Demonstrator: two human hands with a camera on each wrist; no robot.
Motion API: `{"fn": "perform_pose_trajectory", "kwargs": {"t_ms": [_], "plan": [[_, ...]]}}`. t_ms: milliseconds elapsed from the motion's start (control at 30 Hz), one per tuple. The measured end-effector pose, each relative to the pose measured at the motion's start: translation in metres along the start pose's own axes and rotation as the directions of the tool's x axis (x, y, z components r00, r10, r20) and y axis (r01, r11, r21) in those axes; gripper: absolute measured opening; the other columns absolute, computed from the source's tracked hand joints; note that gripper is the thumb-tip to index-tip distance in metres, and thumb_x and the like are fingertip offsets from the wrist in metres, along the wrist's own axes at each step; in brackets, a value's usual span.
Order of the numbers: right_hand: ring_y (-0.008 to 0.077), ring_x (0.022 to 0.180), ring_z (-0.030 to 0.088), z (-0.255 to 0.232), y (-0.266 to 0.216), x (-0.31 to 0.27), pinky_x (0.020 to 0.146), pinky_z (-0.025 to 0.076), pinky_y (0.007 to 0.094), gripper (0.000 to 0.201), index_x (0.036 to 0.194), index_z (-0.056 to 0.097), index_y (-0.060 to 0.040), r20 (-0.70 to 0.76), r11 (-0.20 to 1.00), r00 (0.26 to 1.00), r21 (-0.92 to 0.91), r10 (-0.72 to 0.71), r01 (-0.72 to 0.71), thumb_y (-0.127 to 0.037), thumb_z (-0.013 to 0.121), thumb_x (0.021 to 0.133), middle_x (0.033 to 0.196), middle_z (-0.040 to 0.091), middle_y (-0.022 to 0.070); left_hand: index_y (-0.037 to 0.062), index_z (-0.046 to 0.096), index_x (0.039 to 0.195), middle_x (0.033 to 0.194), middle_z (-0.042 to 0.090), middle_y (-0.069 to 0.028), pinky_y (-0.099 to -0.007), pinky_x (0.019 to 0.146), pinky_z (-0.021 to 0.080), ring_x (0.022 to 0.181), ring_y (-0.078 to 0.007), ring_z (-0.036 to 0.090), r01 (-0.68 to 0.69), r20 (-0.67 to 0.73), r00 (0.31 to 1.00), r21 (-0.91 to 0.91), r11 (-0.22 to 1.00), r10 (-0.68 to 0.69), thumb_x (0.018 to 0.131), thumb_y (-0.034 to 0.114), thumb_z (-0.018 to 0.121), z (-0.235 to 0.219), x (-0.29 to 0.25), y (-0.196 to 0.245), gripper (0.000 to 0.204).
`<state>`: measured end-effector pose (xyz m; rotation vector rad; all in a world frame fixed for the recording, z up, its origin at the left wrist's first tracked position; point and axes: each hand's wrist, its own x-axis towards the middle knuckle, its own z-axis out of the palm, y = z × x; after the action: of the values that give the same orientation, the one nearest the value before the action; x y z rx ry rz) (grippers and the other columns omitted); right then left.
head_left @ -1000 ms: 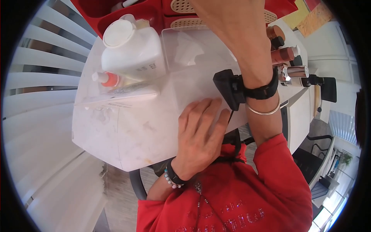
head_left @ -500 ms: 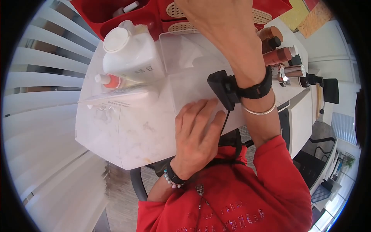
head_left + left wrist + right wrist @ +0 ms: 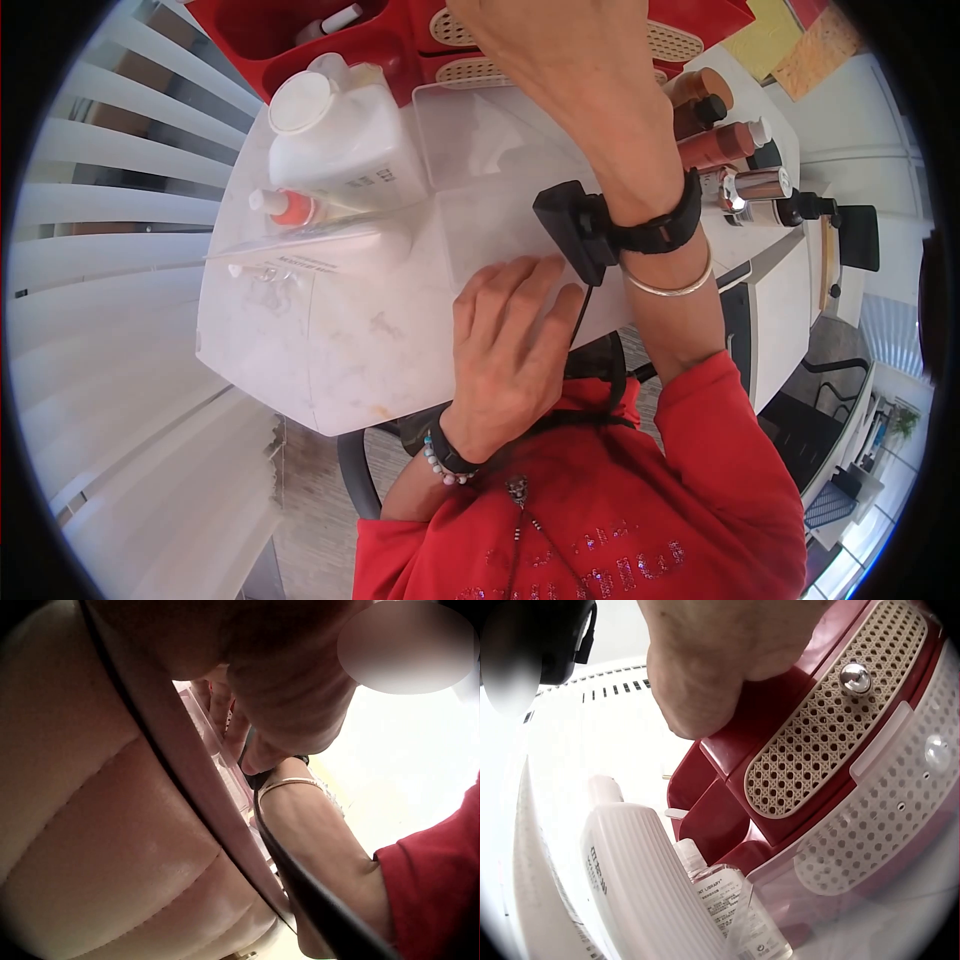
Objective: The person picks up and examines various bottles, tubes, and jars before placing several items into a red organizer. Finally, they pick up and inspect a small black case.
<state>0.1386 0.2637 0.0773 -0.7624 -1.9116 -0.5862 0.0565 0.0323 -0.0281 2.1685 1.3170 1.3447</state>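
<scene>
My right hand (image 3: 575,60) reaches over the red drawer organizer (image 3: 395,60). Its fingers run out of the top of the head view. In the right wrist view, the heel of the right hand (image 3: 720,667) hangs above the organizer, beside a woven drawer front (image 3: 810,735) with a silver knob (image 3: 856,678); I cannot tell whether the fingers hold anything. My left hand (image 3: 510,345) lies at the front edge of the white table (image 3: 350,350), palm down, fingers loosely extended and holding nothing. Beyond its fingertips sits a clear plastic tray (image 3: 490,140).
Left of the tray are a large white bottle (image 3: 350,150), an orange bottle with a white cap (image 3: 290,208) and a flat white packet (image 3: 320,248). Several pump bottles, including a reddish one (image 3: 720,146), line the right edge. Blinds (image 3: 130,190) hang at the left.
My right hand and forearm have shifted a little left in the head view, which has itself moved slightly. The left hand stays at the table edge.
</scene>
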Motion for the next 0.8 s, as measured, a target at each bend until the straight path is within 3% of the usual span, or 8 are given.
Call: {"fn": "perform_pose_trajectory", "kwargs": {"t_ms": [467,667,800], "plan": [[0.0351,0.097,0.069,-0.003,-0.004,0.003,0.085,0.06,0.0427,0.005,0.1,0.067,-0.0013,-0.008,0.999,1.0,-0.054,-0.004,0.004,-0.001,0.068,0.095,0.096,0.075,0.0151,0.0007,0.076,0.117,0.134,0.074,-0.0173,-0.0536,0.103,0.053,0.119,-0.0398,0.07,-0.005,-0.001,1.0,0.031,0.999,0.005,0.083,-0.006,0.082,-0.002,0.002,0.002,0.035],[0.0339,0.1,0.07,0.003,0.0,0.001,0.088,0.061,0.0408,0.005,0.1,0.069,-0.0007,-0.064,0.999,0.998,0.029,-0.016,0.018,-0.001,0.069,0.095,0.098,0.076,0.0145,0.0009,0.076,0.116,0.134,0.074,-0.0171,-0.0529,0.102,0.052,0.118,-0.0395,0.07,-0.008,-0.006,1.0,0.04,0.999,0.008,0.082,-0.007,0.082,-0.001,0.003,0.003,0.035],[0.0331,0.102,0.069,-0.004,-0.005,0.003,0.089,0.061,0.041,0.005,0.1,0.07,-0.0004,-0.014,0.999,1.0,-0.036,-0.001,0.001,-0.002,0.068,0.095,0.1,0.076,0.0141,0.0013,0.076,0.116,0.134,0.074,-0.0169,-0.0522,0.102,0.052,0.119,-0.0393,0.07,-0.003,0.003,1.0,0.053,0.999,0.003,0.082,-0.007,0.082,-0.002,0.002,0.003,0.036]]}}
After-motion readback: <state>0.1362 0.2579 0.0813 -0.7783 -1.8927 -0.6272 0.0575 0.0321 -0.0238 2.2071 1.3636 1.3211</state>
